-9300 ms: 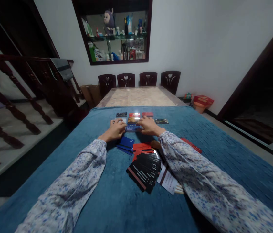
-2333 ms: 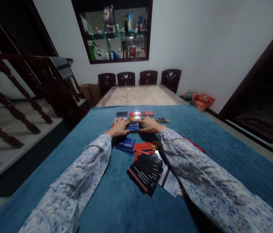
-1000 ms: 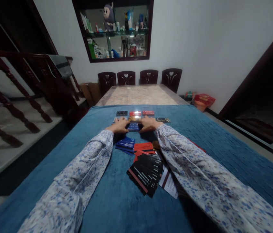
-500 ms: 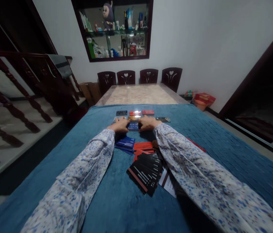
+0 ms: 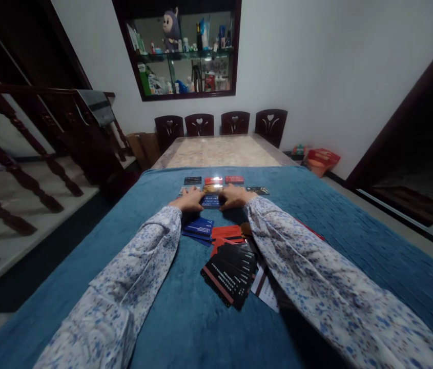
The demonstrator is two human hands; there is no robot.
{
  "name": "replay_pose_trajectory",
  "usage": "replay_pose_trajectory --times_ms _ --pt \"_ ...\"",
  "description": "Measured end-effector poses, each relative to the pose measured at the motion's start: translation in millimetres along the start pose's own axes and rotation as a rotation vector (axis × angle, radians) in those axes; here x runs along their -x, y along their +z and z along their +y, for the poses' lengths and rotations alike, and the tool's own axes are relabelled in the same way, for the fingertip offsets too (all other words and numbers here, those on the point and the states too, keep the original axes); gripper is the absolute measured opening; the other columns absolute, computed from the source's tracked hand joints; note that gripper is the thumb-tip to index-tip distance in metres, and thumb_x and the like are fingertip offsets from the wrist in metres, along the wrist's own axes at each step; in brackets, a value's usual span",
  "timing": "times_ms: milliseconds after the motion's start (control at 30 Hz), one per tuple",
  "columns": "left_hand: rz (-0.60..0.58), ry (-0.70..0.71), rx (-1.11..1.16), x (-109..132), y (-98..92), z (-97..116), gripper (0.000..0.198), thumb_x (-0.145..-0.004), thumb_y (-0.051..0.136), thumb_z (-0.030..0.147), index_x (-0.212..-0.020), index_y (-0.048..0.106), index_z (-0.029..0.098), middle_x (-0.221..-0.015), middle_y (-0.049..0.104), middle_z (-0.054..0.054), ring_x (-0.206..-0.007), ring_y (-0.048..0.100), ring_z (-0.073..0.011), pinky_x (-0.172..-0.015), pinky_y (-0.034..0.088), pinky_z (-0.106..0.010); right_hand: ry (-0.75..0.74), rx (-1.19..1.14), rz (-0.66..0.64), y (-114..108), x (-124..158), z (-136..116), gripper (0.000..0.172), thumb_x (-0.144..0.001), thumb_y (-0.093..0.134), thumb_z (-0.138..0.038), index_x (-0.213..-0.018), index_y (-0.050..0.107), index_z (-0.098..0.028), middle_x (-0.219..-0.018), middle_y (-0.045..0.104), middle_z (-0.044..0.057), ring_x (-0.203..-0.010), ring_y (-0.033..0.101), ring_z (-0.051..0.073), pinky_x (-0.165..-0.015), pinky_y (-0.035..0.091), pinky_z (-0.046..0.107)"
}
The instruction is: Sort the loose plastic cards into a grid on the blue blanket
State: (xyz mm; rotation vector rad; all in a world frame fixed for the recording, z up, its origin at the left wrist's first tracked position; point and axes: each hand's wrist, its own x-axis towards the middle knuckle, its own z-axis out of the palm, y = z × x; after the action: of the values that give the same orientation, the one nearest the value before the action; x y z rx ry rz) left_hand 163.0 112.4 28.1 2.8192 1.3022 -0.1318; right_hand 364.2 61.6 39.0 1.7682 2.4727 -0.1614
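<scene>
Head cam, fwd-down over table [image 5: 220, 151]

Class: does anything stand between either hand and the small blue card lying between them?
Nothing visible does. The left hand and right hand each touch an end of the small blue rectangular card on the blue cloth.

Row of cards [image 5: 218, 180] farthest on the blanket [image 5: 155, 318], single card [image 5: 211, 201] just before it, fanned stack [image 5: 231, 271] nearest.

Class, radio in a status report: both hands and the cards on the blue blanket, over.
Left hand and right hand flank blue card, fingertips at its ends; grip unclear. Card flat on blanket. Fanned black cards between forearms, nothing blocking.
</scene>
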Motion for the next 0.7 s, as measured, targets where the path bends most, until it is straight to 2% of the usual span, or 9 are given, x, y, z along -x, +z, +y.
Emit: replay_pose_trajectory --times_ms 233,467,700 --pt "0.016 0.024 0.007 4 -0.8 1 0.048 -0.073 0.069 0.022 -0.121 0.068 0.019 -0.127 0.063 -0.016 -0.130 0.044 -0.0394 -0.110 0.033 -0.060 0.006 0.053 0.048 1 2 0 0.059 -0.077 0.081 -0.055 -0.120 0.074 -0.016 -0.121 0.071 0.018 -0.120 0.060 0.036 -0.086 0.052 0.035" --pt "0.083 0.075 0.006 8 3.2 -3 0.053 -0.075 0.068 0.021 -0.128 0.065 0.022 -0.129 0.062 -0.015 -0.129 0.045 -0.0392 -0.107 0.034 -0.061 -0.024 0.073 0.093 1 8 4 0.062 -0.079 0.080 -0.055 -0.127 0.069 -0.016 -0.128 0.067 0.019 -0.123 0.056 0.037 -0.092 0.051 0.041" --pt "0.212 0.123 0.080 21 5.1 -5 0.044 -0.085 0.063 0.025 -0.129 0.064 0.019 -0.130 0.063 -0.017 -0.132 0.043 -0.0391 -0.106 0.035 -0.058 -0.010 0.082 0.209 -3 23 -2 0.042 -0.094 0.063 -0.042 -0.127 0.069 -0.016 -0.128 0.066 0.019 -0.125 0.053 0.035 -0.096 0.045 0.043"
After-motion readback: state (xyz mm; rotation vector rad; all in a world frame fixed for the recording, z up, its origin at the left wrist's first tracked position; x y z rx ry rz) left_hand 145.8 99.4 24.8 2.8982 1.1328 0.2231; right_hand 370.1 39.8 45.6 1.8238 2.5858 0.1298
